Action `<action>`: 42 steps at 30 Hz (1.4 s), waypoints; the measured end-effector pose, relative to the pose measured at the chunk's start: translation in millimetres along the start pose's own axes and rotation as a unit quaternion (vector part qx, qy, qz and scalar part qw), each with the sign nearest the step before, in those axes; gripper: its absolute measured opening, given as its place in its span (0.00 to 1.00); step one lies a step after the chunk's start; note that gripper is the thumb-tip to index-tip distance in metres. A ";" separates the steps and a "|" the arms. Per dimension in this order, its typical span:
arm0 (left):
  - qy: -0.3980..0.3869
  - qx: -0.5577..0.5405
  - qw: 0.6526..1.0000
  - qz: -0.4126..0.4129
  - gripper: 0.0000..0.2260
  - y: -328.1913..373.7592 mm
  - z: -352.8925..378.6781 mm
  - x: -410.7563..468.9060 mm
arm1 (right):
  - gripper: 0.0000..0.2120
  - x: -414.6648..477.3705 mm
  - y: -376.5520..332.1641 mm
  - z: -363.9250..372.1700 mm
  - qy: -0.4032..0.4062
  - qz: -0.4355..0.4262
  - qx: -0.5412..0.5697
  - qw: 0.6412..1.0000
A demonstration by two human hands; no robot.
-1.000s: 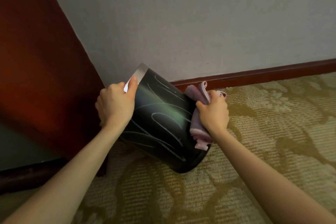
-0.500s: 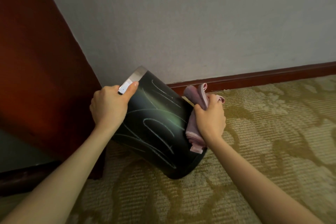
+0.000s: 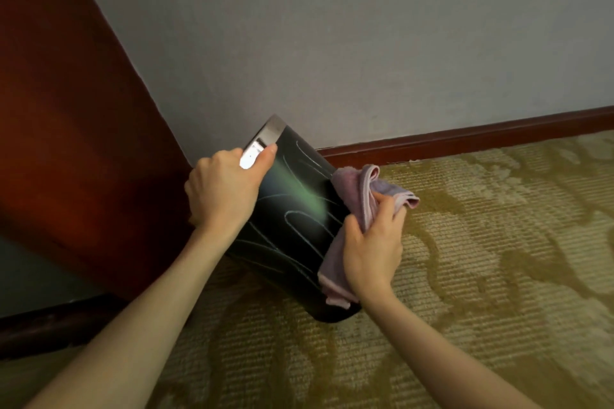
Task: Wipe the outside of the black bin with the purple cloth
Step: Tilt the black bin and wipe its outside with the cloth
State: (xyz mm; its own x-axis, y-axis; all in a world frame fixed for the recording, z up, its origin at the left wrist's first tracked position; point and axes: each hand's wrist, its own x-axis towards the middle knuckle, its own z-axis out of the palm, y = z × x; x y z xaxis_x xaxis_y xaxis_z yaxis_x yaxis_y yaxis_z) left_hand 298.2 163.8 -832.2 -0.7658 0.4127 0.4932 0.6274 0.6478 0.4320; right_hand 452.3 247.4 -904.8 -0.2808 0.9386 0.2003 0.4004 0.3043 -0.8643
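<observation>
The black bin [image 3: 292, 229] is tilted to the left on the carpet, its silver rim up and its base down at the lower right. Pale streaks run across its glossy side. My left hand [image 3: 222, 189] grips the rim, thumb on the silver band and fingers hidden inside. My right hand [image 3: 372, 246] holds the bunched purple cloth [image 3: 358, 196] against the bin's right side. Folds of the cloth stick out above and below that hand.
A dark red wooden panel [image 3: 66, 129] stands close on the left, almost touching the bin. Behind is a grey wall [image 3: 365, 43] with a dark skirting board [image 3: 465, 139]. Patterned beige carpet [image 3: 498, 259] stretches to the right and front.
The bin has tilted a little more upright and shifted slightly left with my left hand. My right hand with the cloth has slid along the bin's right side.
</observation>
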 end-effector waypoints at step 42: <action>0.015 0.033 0.997 0.068 0.25 40.2 5.9 -9.2 | 0.14 17.0 -19.0 -1.5 0.047 0.074 0.099 0.991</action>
State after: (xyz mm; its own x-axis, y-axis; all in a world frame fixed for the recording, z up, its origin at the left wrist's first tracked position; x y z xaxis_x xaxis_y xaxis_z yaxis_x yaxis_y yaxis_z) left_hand 329.6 189.8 -823.8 -0.6695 0.4799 0.5670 0.7130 0.6292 0.3093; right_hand 441.2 257.8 -884.2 -0.1445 0.9846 0.0982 0.2499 0.1324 -0.9592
